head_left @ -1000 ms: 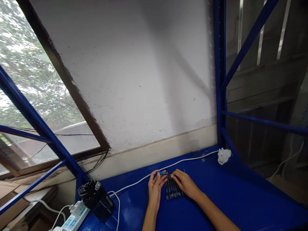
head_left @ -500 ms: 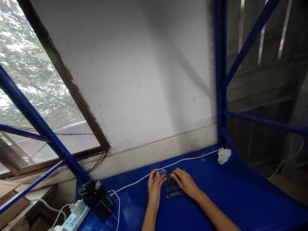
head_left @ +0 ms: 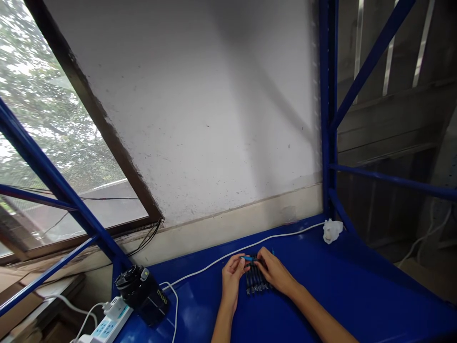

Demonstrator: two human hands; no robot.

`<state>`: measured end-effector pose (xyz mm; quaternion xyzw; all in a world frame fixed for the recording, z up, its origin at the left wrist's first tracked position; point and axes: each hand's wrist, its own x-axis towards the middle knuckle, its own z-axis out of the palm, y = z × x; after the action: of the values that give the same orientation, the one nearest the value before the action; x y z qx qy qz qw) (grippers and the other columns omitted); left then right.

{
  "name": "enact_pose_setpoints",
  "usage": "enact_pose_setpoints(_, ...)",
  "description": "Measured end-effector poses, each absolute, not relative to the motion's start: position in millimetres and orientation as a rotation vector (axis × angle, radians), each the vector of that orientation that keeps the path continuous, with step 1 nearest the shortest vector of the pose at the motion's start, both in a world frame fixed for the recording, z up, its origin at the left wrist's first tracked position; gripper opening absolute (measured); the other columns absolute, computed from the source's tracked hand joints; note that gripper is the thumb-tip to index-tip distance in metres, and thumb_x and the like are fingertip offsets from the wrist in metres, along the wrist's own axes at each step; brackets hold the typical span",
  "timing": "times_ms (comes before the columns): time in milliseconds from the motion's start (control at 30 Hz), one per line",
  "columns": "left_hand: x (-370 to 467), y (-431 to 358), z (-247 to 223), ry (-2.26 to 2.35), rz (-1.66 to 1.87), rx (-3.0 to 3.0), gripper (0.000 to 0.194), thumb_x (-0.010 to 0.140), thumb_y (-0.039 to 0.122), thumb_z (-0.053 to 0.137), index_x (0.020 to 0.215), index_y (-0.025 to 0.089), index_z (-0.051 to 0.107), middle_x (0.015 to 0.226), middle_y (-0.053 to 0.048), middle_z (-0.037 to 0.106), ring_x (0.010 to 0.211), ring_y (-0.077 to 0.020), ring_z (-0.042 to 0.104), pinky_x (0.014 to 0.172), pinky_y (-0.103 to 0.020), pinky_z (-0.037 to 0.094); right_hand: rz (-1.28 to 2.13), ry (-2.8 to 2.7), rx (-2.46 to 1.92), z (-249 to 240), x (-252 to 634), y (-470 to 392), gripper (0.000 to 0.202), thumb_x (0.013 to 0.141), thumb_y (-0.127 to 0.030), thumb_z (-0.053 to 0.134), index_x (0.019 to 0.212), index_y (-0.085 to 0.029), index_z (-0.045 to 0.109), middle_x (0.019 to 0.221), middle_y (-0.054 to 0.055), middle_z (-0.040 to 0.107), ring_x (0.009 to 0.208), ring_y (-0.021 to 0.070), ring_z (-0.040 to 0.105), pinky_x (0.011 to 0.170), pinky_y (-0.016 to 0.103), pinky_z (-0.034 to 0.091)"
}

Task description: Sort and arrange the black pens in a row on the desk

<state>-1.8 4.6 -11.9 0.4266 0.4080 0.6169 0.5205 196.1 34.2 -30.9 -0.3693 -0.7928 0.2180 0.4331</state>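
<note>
My left hand (head_left: pixel 233 276) pinches the blue end of a slim pen (head_left: pixel 247 258) between thumb and fingertips. Facing it, my right hand (head_left: pixel 274 269) is closed around the dark end of the same pen, partly hiding it. The pen lies crosswise above the tops of several black pens (head_left: pixel 255 281), set side by side in a row on the blue tabletop (head_left: pixel 303 267). The right fingers cover part of that row. Just behind my right hand, a small thin blue piece (head_left: pixel 273 251) shows, too little of it visible to name.
A white cable (head_left: pixel 214 261) crosses the tabletop behind my hands, reaching a crumpled white bundle (head_left: pixel 332 231) at right. At left stand a black jar-like container (head_left: pixel 143 295) and a white power strip (head_left: pixel 109 326). Blue rack posts (head_left: pixel 329 109) frame both sides before a wall.
My left hand has shifted slightly right, toward my right hand, bringing the blue end along. The right fingers have closed in on the dark end. The row of pens stays in place.
</note>
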Motion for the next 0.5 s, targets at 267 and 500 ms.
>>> enact_pose_setpoints(267,-3,4,-12,0.984,1.483,1.003,0.047,0.08,0.049,0.092,0.11,0.015,0.082,0.112,-0.018,0.083,0.105,-0.0304,0.081,0.091,-0.036,0.064,0.485,-2.063,-0.952,-16,198,27,0.026,0.115,-0.041,0.041,0.12,-0.029,0.064,0.111,0.005,0.065,0.095,0.0212,0.07,0.083,0.032,0.052)
enact_pose_setpoints(500,-4,4,-12,1.006,1.49,0.998,0.05,0.077,0.051,0.093,0.11,0.016,0.082,0.112,-0.017,0.083,0.104,-0.0315,0.081,0.092,-0.04,0.064,0.537,-1.985,-0.955,-16,198,26,0.021,0.113,-0.042,0.046,0.112,-0.026,0.06,0.102,0.004,0.066,0.088,0.0206,0.068,0.08,0.032,0.053)
